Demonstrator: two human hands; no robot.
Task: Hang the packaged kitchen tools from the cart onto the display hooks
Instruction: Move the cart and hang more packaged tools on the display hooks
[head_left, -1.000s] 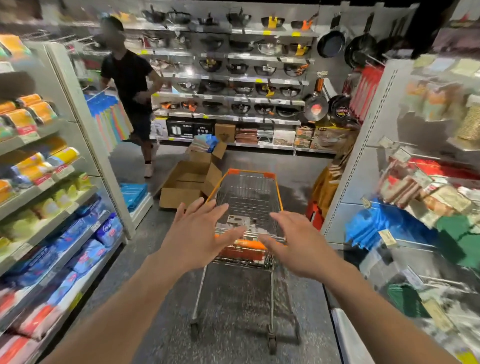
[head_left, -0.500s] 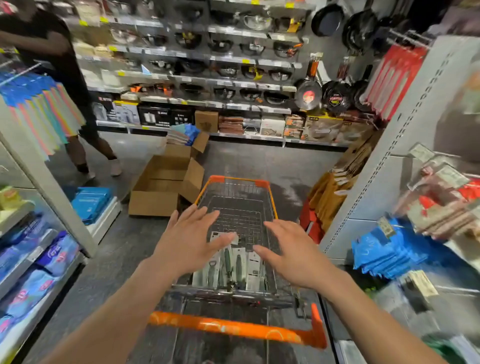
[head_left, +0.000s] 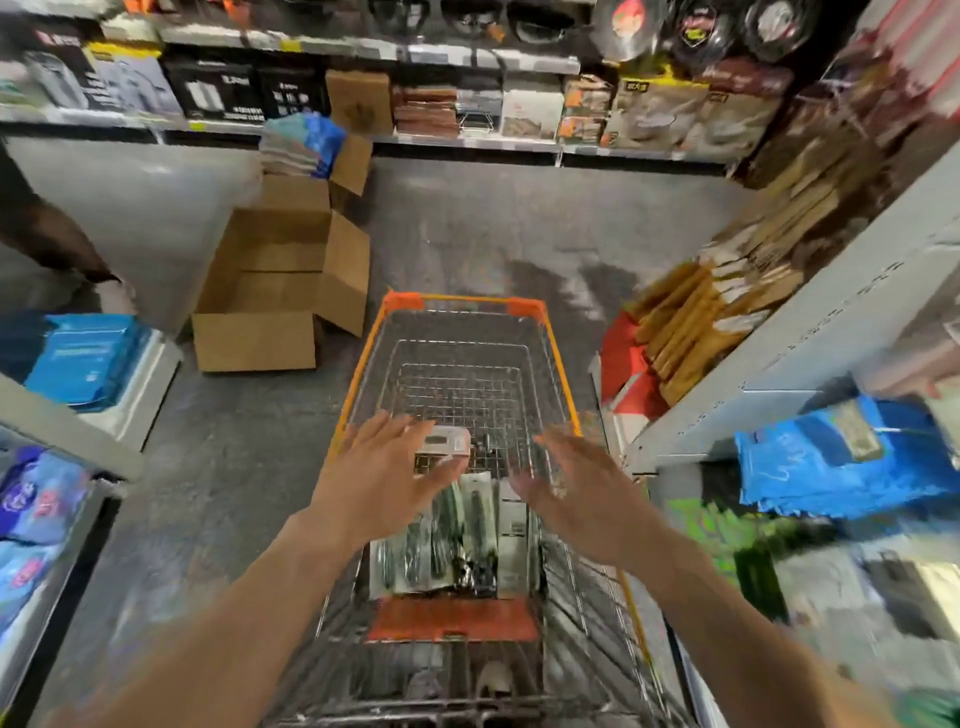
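Observation:
A wire shopping cart with an orange rim (head_left: 563, 374) stands in the aisle right in front of me. Several packaged kitchen tools (head_left: 467, 535) on white cards lie flat at the near end of its basket, and one small white pack (head_left: 444, 444) lies a little farther in. My left hand (head_left: 382, 473) hovers over the basket with fingers spread, holding nothing. My right hand (head_left: 571, 483) hovers opposite it, fingers straight, also holding nothing. Both hands are above the packs and I cannot tell whether they touch them.
An open cardboard box (head_left: 283, 291) sits on the floor left of the cart. A white display rack (head_left: 810, 332) with hanging wooden tools and blue packs (head_left: 841, 462) stands on the right. Shelves of blue packs are on the left, and boxed goods line the far shelf.
I have come closer and my view has tipped down over the cart. The handle has dropped out of sight and both hands have reached farther over the basket.

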